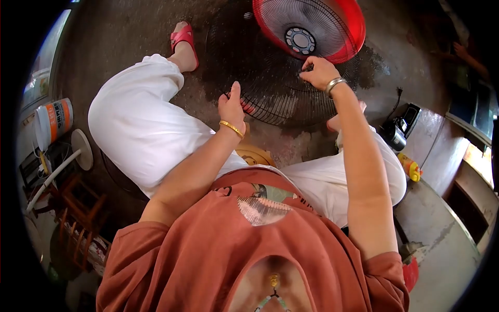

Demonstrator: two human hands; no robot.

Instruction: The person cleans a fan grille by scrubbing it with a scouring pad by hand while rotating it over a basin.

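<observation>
A large black wire fan grille (296, 106) stands in front of me, low between my legs. My left hand (232, 108) grips its left edge, thumb pointing up. At the upper right of the grille is my right hand (318, 73), its fingers pinched together over the wires; what they hold is too small to make out. Just beyond lies a red basin (355, 26) with another round fan grille (317, 21) in it, which has a pale ring at its centre.
Dark wet patches mark the concrete floor (150, 36). A white bucket (54, 122) and small wooden chairs (80, 203) are at the left. To the right are a metal kettle (393, 136), a yellow bottle (409, 167) and a black plug (398, 93).
</observation>
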